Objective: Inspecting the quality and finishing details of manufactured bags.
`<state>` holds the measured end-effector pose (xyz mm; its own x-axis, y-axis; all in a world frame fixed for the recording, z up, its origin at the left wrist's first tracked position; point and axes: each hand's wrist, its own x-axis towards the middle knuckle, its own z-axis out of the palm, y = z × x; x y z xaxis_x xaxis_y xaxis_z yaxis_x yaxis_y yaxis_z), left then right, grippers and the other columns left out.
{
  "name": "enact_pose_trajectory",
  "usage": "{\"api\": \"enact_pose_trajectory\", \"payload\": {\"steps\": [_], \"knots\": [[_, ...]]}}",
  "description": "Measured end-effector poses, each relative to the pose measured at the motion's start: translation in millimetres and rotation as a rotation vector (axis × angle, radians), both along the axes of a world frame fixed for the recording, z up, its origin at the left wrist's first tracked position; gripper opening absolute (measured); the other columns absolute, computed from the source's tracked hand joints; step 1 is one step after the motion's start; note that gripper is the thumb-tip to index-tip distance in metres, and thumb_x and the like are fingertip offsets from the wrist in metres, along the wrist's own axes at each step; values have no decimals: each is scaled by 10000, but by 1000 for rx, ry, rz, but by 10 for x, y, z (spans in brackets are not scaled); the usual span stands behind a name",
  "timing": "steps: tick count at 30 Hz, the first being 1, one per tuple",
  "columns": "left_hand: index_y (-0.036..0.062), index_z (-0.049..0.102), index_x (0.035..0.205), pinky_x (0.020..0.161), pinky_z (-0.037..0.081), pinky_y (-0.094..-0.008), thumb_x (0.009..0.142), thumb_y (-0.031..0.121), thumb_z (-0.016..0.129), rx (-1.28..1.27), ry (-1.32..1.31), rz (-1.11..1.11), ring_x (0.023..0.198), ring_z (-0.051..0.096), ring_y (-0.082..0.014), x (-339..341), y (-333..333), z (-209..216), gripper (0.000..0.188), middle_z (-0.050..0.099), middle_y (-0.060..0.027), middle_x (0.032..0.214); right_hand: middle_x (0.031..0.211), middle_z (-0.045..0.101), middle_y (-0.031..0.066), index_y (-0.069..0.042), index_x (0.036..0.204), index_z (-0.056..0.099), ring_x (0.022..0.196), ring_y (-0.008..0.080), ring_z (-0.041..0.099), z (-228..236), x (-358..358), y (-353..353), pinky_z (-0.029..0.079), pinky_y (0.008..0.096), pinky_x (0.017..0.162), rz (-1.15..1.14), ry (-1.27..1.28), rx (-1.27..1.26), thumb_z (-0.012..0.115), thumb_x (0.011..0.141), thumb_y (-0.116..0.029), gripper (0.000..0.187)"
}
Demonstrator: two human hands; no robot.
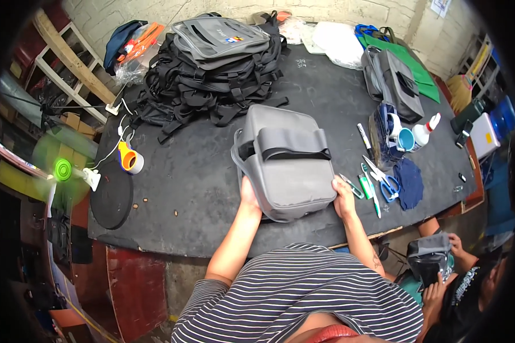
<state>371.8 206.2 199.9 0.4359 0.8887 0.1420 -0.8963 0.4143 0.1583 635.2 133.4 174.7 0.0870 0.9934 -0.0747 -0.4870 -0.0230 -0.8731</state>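
A boxy grey bag (297,180) with a wide dark strap (294,143) across its upper part is held over the near middle of the black table. My left hand (249,197) grips its lower left side, with the fingers partly hidden behind the bag. On the lower right side, my right hand (343,197) holds the bag, its thumb against the edge. Close to my right hand lie a small pair of snips (352,187), a green-and-white toothbrush (372,194) and blue-handled scissors (388,184).
A tall heap of black and grey backpacks (217,68) fills the back left. Another grey bag (397,86) stands back right, near a white bottle (423,132) and a clear container (383,140). A fan (64,170) spins at left. Lower right, another person holds a dark bag (429,260).
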Motion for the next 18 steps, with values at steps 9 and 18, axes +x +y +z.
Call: {"api": "enact_pose_trajectory", "payload": {"steps": [9,18], "knots": [[33,495,1287,962,457,-402,948,399,428,-117,731,-36,1119,558,-267,-184,-45,313,503,567,-127,1249,1041,535,51,-16,1203,481,979,140,531,1251,10,333,426,289,862,7,-142,310,485,889,-545,616],[86,503,1276,967,449,-460,908,470,490,162,259,-313,1142,533,-302,67,-21,1533,532,559,-120,1246,1016,503,26,-16,972,642,868,135,484,1725,-19,725,376,268,800,43,-636,522,486,884,-592,603]]}}
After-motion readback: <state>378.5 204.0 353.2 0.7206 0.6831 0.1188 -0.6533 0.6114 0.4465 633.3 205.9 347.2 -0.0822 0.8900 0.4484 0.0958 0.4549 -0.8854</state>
